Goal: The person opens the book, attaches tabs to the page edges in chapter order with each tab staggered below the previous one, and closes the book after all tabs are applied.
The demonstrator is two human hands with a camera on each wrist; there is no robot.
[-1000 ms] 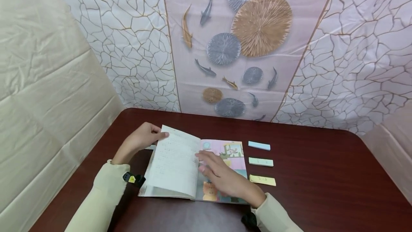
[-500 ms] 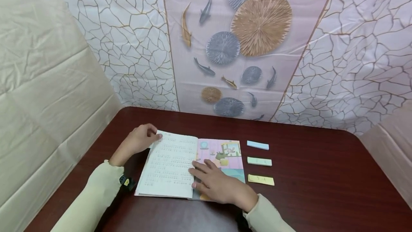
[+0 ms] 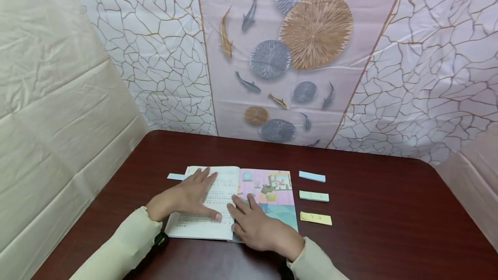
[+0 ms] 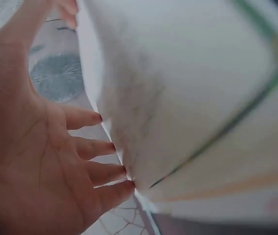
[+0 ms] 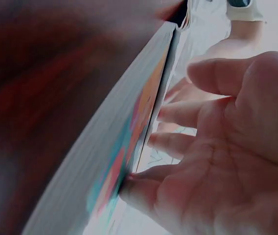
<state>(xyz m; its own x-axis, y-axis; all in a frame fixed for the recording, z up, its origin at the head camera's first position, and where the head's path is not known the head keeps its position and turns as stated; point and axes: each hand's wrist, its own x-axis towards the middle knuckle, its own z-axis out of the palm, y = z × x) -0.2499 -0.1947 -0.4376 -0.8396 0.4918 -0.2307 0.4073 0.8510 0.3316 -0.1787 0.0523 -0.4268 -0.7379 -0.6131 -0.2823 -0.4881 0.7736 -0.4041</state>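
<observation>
A picture book lies open on the table, with a white page of printed text (image 3: 202,230) at left and a coloured picture page (image 3: 285,215) at right. Across the text page rests my left hand (image 3: 186,198), its fingers spread and thumb stretched toward the spine. My right hand (image 3: 260,230) rests on the picture page, fingertips at the spine. In the left wrist view, the left hand's fingertips touch a page (image 4: 202,73). The right wrist view shows the right fingers against the book (image 5: 114,122). A pale blue paper strip (image 3: 176,176) sticks out past the book's left edge.
Right of the book, blue (image 3: 312,176), green (image 3: 314,195) and yellow (image 3: 316,218) sticky-note pads lie in a column on the dark red-brown table (image 3: 389,219). A patterned cloth (image 3: 272,98) hangs behind the table, and a cream cloth (image 3: 58,120) at left.
The lifted page has come down flat on the left side. My left hand has let go of its corner and moved onto the page; my right hand has shifted slightly left and down.
</observation>
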